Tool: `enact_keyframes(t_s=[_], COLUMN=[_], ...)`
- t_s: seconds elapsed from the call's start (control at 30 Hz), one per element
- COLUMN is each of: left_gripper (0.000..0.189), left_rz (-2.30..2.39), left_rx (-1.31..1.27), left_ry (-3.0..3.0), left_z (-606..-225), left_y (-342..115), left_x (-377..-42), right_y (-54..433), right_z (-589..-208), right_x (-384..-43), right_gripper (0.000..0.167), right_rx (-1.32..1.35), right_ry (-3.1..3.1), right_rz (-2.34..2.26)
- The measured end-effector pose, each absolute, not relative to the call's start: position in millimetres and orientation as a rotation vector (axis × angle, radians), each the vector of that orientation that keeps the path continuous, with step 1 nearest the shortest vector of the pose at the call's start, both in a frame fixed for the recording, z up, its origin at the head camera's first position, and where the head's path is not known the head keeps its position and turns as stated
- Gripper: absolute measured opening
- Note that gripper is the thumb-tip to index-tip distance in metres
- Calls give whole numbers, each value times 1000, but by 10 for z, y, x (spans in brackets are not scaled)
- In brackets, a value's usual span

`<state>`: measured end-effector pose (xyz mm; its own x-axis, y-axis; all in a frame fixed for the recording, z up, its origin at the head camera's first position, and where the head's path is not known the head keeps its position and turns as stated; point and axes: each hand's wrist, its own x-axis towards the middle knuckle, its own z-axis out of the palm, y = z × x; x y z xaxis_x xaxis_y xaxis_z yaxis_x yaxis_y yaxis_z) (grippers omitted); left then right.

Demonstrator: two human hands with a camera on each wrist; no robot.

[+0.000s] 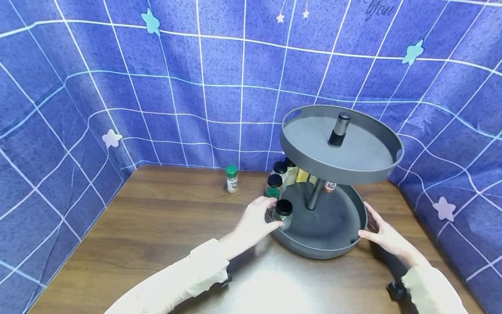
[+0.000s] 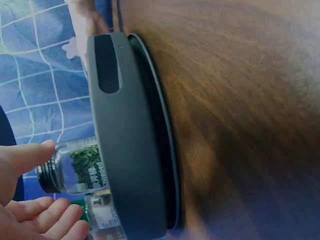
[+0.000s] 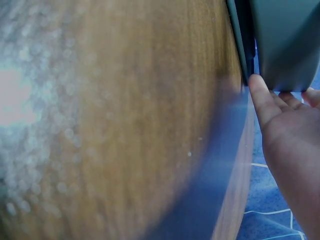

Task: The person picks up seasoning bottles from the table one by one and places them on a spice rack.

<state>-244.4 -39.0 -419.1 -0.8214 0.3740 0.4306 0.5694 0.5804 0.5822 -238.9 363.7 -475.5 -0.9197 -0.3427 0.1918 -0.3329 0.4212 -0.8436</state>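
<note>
A grey two-tier turntable rack (image 1: 341, 253) stands on the table. My left hand (image 1: 255, 222) is at the near left of its lower tray, thumb and fingers around a black-lidded glass jar of dried green herbs (image 2: 82, 167). The jar stands inside the tray wall, and a green-capped bottle (image 2: 100, 212) is close behind it, near my fingertips. My right hand (image 1: 386, 237) touches the outside of the lower tray at the right, thumb and fingers spread along the wall (image 3: 287, 55). Nothing is between those fingers.
Several jars and bottles, including a black-lidded jar (image 1: 275, 181), line the left and back of the lower tray. The upper tray (image 1: 313, 126) overhangs them, with a post knob (image 1: 340, 128) in its middle. A green-capped spice bottle (image 1: 232, 179) stands on the wooden table (image 1: 157, 218). Blue cloth (image 1: 219, 100) hangs behind.
</note>
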Motion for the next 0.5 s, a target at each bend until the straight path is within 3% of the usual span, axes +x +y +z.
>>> enact_keyframes(t_s=[0.3, 0.5], left_gripper=[60, 76], left_rz=[-1105, -1035], left_rx=[-737, -701], left_ry=[-2552, -2611], left_z=[-4156, -4187], left_y=[-529, -592], left_x=[-2348, -2338], right_y=[3644, 3646], right_z=[-4760, -4765], right_x=[-2387, -2400], right_gripper=[84, 84], right_rx=[-616, -634], right_ry=[2637, 2639], right_rz=[-1565, -1564])
